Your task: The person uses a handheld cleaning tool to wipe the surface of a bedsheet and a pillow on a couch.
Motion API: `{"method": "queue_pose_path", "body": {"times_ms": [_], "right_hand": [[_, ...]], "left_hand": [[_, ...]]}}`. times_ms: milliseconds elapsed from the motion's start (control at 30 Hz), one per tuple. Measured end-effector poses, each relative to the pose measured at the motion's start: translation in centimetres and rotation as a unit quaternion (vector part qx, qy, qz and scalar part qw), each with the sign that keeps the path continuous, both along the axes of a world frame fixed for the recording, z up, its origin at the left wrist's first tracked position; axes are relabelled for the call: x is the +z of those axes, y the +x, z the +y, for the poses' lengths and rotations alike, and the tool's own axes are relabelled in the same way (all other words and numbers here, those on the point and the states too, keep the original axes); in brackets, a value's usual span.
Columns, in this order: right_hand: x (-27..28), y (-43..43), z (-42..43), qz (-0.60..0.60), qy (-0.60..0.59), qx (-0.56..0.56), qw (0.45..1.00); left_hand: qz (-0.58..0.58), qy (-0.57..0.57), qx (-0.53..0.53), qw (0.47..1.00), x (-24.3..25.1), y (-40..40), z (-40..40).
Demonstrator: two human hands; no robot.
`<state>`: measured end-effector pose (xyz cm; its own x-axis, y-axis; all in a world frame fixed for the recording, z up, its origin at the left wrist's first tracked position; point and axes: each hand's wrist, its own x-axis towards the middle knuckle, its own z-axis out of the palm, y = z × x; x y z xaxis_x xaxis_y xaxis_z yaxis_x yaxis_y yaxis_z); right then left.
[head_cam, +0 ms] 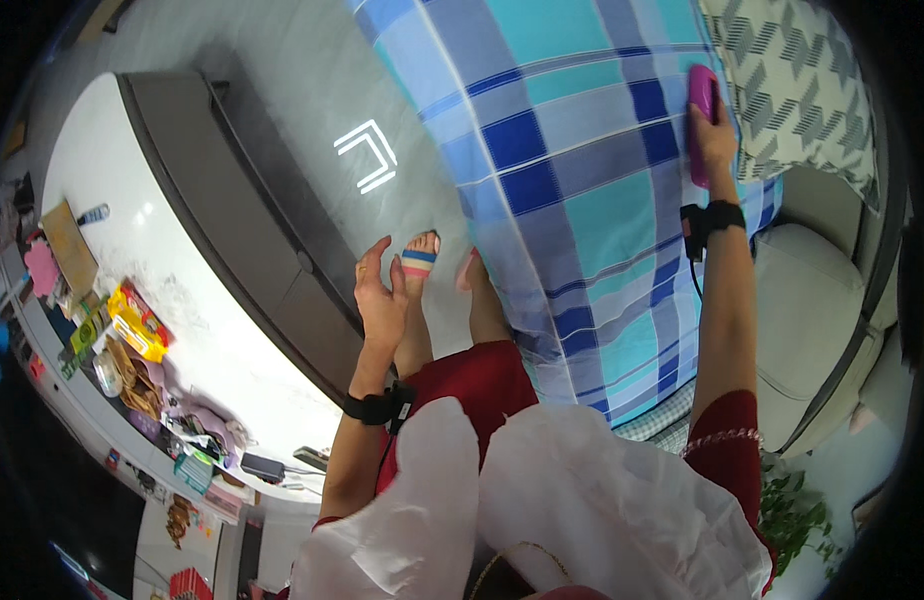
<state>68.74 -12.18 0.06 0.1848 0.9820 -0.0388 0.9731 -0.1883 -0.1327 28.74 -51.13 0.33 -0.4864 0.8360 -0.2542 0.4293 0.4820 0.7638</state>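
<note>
At the far right, my right hand [714,141] is closed around the handle of a long magenta plastic tool [697,161], shaped like a bed brush. Its underside is hidden against a plaid cloth [593,225] in blue, turquoise and white. This cloth covers a sofa seat and shows shallow creases toward the front. My left hand [379,296] hangs over the floor between the coffee table and the seat, with nothing in it and its fingers apart. Both wrists wear black straps with small devices.
A white-topped coffee table [229,315] with dark drawers stands to the left, bearing a yellow wipes pack [138,322], a black box [262,467] and clutter. A patterned pillow [796,90] and a pale sofa armrest [807,300] border the cloth. A leafy plant [788,510] is behind right.
</note>
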Motion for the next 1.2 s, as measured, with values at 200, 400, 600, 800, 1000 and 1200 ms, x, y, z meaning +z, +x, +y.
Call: {"method": "queue_pose_path", "body": {"times_ms": [200, 400, 600, 800, 1000, 1200], "right_hand": [[-2.6, -15.7, -4.9, -0.03, 0.049, 0.111, 0.992], [-1.1, -26.0, -19.8, 0.002, 0.111, 0.351, 0.93], [1.5, -23.9, -28.0, 0.035, -0.113, 0.524, 0.843], [4.4, -23.0, -17.0, 0.003, 0.069, 0.389, 0.919], [1.3, -19.1, -27.9, 0.008, 0.039, 0.303, 0.952], [2.7, -13.4, -42.9, 0.086, -0.189, 0.36, 0.909]], "left_hand": [[-0.004, -0.035, 0.031, 0.999, -0.4, -0.5, -3.6], [-0.032, -0.016, 0.06, 0.998, 1.2, -1.7, -3.6], [0.0, 0.009, 0.018, 1.0, 2.4, -3.3, -3.4], [0.024, 0.018, -0.002, 1.0, 2.7, -4.6, -3.2], [-0.021, -0.003, -0.045, 0.999, 1.4, -3.6, -2.3], [-0.021, 0.039, -0.147, 0.988, 2.5, -0.4, -0.1]]}}
